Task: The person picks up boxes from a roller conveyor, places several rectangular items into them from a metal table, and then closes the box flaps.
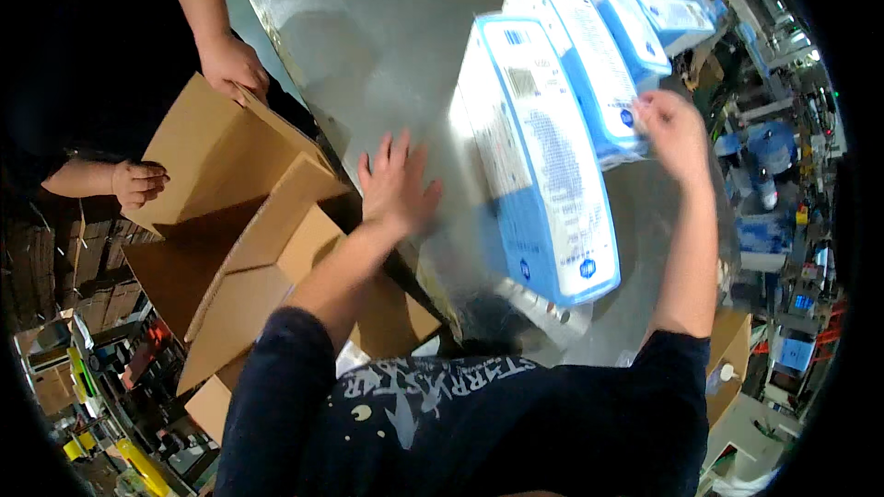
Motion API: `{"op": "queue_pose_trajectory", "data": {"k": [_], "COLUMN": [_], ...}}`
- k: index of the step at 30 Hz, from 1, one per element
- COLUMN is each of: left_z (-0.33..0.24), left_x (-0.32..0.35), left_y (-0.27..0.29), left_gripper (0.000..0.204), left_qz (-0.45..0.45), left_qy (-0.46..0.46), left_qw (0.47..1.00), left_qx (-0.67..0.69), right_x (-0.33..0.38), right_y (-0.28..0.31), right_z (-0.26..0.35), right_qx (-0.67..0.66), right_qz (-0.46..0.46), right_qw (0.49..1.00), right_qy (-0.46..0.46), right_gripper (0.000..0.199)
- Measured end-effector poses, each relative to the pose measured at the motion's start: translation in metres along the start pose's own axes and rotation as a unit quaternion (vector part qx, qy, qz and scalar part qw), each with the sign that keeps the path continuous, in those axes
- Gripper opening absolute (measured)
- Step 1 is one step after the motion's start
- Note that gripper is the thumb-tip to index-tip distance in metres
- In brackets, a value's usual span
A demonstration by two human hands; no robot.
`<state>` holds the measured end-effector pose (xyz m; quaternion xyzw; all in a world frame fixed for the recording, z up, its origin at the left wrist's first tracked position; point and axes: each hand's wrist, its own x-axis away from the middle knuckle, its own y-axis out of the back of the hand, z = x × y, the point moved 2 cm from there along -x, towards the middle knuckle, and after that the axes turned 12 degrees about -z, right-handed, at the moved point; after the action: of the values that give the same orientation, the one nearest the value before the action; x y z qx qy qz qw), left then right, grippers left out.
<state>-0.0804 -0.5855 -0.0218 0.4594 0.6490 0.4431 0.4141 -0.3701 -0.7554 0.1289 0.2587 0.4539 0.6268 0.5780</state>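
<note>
And here are the edges: the metal table (336, 60) shows its left rim slanting down toward the person, with brown cardboard flaps (267, 239) crowding right up beside it. The left hand (398, 189) is just inside that rim, fingers spread, grasping nothing, with a stretch of grey metal between it and the nearest blue-and-white box (557, 161). More open metal runs away beyond the fingertips. Over on the far side, the right hand (677, 133) is at the near end of the second blue-and-white box (582, 60), fingers bent at its corner; I cannot tell whether they grip or merely touch. That second box sits close beside the nearest one, both lengthwise on the table, printed narrow sides up.

Now the count! Four blue-and-white boxes in view: those two, a third box (626, 14) beyond, and a fourth box (677, 20) at the far right. Two more hands across the way, a co-worker's: one hand (235, 69) clasps a raised cardboard panel (216, 152) at its top, the other hand (140, 186) is at its left edge.
</note>
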Motion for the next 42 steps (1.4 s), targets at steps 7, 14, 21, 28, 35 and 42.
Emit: {"op": "queue_pose_trajectory", "data": {"k": [7, 14, 21, 28, 35, 42], "left_z": [-0.008, -0.005, -0.038, -0.083, -0.089, -0.062], "left_x": [-0.003, 0.0, 0.051, 0.078, 0.082, 0.143], "left_y": [-0.002, 0.002, 0.039, 0.046, 0.08, 0.101], "left_gripper": [0.057, 0.062, 0.076, 0.092, 0.086, 0.061], "left_qz": [-0.005, 0.0, 0.173, 0.413, 0.242, 0.216], "left_qy": [-0.004, 0.017, 0.246, 0.106, 0.079, -0.052], "left_qw": [1.0, 0.999, 0.602, 0.663, 0.728, 0.75], "left_qx": [-0.022, -0.04, 0.74, 0.616, 0.637, 0.623], "right_x": [-0.117, -0.069, 0.11, 0.203, 0.227, 0.293], "right_y": [-0.051, -0.058, 0.001, -0.011, 0.042, 0.064], "right_z": [-0.054, -0.001, 0.018, -0.15, -0.084, -0.053], "right_qx": [0.21, 0.183, 0.124, -0.54, -0.514, -0.186], "right_qz": [-0.132, -0.006, 0.124, 0.201, 0.09, 0.127], "right_qw": [0.968, 0.981, 0.975, 0.761, 0.836, 0.974], "right_qy": [0.03, 0.063, 0.134, -0.299, -0.172, 0.001], "right_gripper": [0.073, 0.078, 0.083, 0.077, 0.084, 0.07]}}
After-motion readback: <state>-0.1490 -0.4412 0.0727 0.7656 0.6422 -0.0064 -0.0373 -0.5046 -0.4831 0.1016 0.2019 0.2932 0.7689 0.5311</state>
